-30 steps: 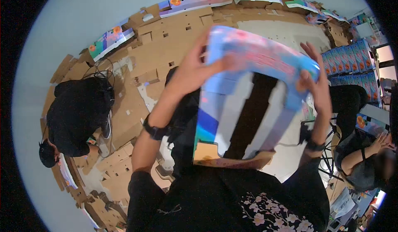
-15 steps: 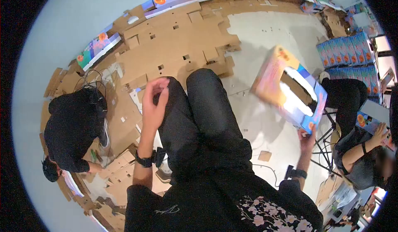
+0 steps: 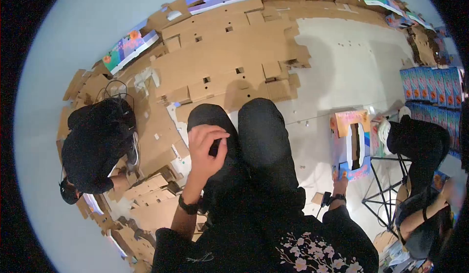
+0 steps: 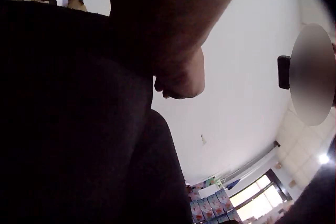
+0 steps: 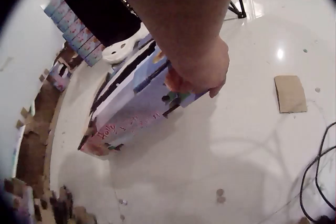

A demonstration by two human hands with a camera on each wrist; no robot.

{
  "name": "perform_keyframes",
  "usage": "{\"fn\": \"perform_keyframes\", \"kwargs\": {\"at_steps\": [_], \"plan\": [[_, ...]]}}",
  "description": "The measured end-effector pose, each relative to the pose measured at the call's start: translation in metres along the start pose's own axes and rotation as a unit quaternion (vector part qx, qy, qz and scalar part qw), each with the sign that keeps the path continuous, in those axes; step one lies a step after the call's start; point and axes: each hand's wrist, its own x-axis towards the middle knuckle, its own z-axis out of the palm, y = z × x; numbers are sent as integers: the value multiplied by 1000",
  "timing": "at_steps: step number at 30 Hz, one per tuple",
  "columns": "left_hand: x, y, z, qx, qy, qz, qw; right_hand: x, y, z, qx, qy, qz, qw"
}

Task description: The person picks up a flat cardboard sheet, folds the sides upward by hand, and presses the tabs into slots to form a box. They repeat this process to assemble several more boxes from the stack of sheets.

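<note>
On the right of the head view, my right hand (image 3: 340,181) grips the near blue end of a printed cardboard box (image 3: 351,117). The box has an orange far end and a long cut-out window in its upper face. In the right wrist view, the fingers curl over the edge of the box (image 5: 128,111), which is low over the white floor; some fingertips are hidden behind the hand. My left hand (image 3: 207,148) hovers by my left thigh (image 3: 210,114), its fingers loosely bent around nothing.
Flattened brown cardboard (image 3: 220,63) covers the floor ahead. To the right are stacked blue boxes (image 3: 430,85), a seated person's dark-clad leg (image 3: 420,138) and a black metal stand (image 3: 381,190). At left, another person (image 3: 97,146) crouches. A small cardboard piece (image 5: 290,94) lies nearby.
Both hands held the box up before my chest; the left hand then let go and came to my thigh. My right hand carried the box out right and down to floor level, turning it lengthwise.
</note>
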Motion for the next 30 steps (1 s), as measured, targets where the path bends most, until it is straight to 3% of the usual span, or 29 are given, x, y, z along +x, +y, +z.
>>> {"fn": "perform_keyframes", "kwargs": {"at_steps": [2,3,4,5,7,8,9,10,11,12,14,17,19,23,25,27,29,30], "plan": [[0,-1,-1,2,2,-5,1000,-15,-34,4,-320,-3,-52,946],[0,-2,-1,6,3,-5,1000,16,-16,8,-415,62,-169,892],[2,-1,-1,7,7,-8,1000,47,1,10,-506,155,-266,806],[2,0,-1,7,11,-11,1000,61,-21,53,-515,326,-123,783],[1,0,-1,-2,15,-15,1000,30,-81,137,-396,327,-115,850],[1,-2,0,-14,16,-15,1000,11,-126,203,-394,350,-264,808],[2,-3,1,-26,18,-15,999,71,-97,246,-328,144,-324,875],[3,-3,4,-32,19,-18,999,131,-66,284,-225,-76,-315,919],[4,-4,7,-37,20,-20,999,38,-136,344,-119,-181,-259,941],[5,-4,9,-42,22,-21,999,50,-134,390,-163,-227,-239,930],[8,-1,11,-42,16,-18,999,-2,-186,444,-141,-262,-136,945],[6,-3,11,-47,9,-16,999,-17,-228,484,-282,-309,-67,906],[6,-4,11,-50,16,-18,998,-47,-228,491,-435,-209,-233,844],[6,-6,9,-64,28,-15,997,-74,-237,492,-600,-132,-490,619],[6,-8,8,-65,35,-7,997,-81,-233,491,-542,-103,-484,679],[6,-7,7,-64,43,-2,997,-80,-241,491,-505,-136,-475,708],[5,-5,7,-60,47,2,997,-72,-262,490,-487,-227,-461,707],[6,-3,7,-57,47,4,997,-80,-283,489,-437,-225,-462,739]]}}
